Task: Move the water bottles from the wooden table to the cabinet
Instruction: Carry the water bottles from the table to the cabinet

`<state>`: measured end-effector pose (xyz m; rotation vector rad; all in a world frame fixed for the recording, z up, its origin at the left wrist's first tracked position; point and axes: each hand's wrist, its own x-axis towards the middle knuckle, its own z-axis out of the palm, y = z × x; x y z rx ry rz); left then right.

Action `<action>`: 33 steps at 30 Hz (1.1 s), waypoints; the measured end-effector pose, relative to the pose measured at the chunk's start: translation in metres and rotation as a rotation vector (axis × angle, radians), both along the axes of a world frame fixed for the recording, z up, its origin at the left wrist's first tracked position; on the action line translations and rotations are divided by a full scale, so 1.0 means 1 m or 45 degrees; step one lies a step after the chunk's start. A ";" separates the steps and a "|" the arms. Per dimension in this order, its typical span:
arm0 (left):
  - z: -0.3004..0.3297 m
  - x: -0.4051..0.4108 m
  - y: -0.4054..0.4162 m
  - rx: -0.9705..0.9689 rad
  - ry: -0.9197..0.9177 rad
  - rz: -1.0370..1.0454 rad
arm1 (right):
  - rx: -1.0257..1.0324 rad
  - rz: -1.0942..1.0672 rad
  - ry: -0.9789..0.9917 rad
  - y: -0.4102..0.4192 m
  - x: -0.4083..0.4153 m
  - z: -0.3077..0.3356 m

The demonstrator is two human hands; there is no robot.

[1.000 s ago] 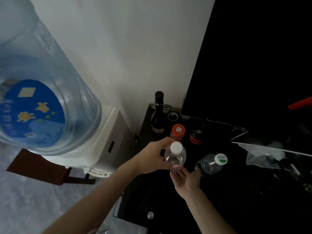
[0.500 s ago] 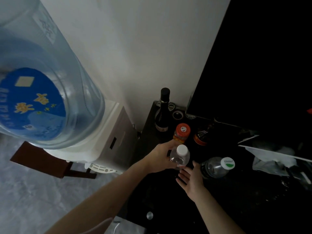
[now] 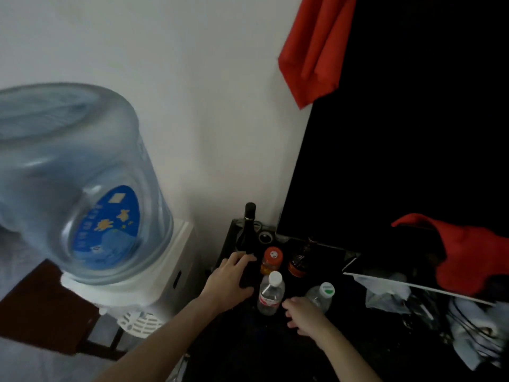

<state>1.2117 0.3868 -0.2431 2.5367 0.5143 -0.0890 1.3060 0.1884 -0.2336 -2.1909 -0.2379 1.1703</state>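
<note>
Both hands have let go: the left hand (image 3: 230, 282) and right hand (image 3: 304, 315) now lie open either side of the white-capped water bottle (image 3: 271, 293), standing upright at lower centre on the dark worktop (image 3: 248, 340), below the orange-capped bottle (image 3: 272, 260).

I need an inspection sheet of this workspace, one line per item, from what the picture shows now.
Surface: dark cabinet top, dim, crowded.
Job's things: white-capped water bottle upright, free of both hands; green-capped water bottle beside it, right.
Clutter: dark wine bottle, orange-capped bottle, brown bottle, red cloth, crumpled plastic.
Hands: left hand open, beside the white-capped bottle; right hand open, by the green-capped bottle.
Cables: dark cords, blurred.
Surroundings: water dispenser, white wall, hanging red cloth.
</note>
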 end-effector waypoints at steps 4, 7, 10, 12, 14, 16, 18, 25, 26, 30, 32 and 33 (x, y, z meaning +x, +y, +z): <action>0.033 -0.031 0.001 0.262 -0.153 0.164 | 0.053 0.495 -0.470 0.016 -0.010 0.036; 0.049 -0.065 -0.005 0.430 -0.112 0.332 | 0.148 0.728 -0.763 0.032 -0.023 0.060; 0.062 -0.106 -0.019 0.550 -0.035 0.536 | 0.290 0.887 -1.053 0.046 -0.038 0.073; 0.067 -0.138 -0.031 0.611 0.083 0.648 | 0.333 1.007 -1.157 0.053 -0.054 0.075; 0.068 -0.172 -0.046 0.616 0.188 0.761 | 0.362 1.141 -1.171 0.059 -0.076 0.075; 0.072 -0.207 -0.063 0.594 0.215 0.883 | 0.391 1.251 -1.163 0.067 -0.106 0.078; 0.080 -0.242 -0.079 0.598 0.217 0.993 | 0.449 1.353 -1.172 0.074 -0.143 0.081; 0.099 -0.373 -0.133 0.614 0.307 1.396 | 0.592 1.719 -1.171 0.081 -0.270 0.092; 0.098 -0.393 -0.142 0.611 0.333 1.447 | 0.600 1.767 -1.171 0.080 -0.288 0.095; 0.097 -0.467 -0.183 0.542 0.383 1.648 | 0.675 1.953 -1.165 0.071 -0.362 0.105; 0.098 -0.511 -0.213 0.517 0.418 1.755 | 0.720 2.061 -1.165 0.059 -0.412 0.111; 0.099 -0.531 -0.228 0.508 0.432 1.801 | 0.742 2.112 -1.179 0.052 -0.436 0.114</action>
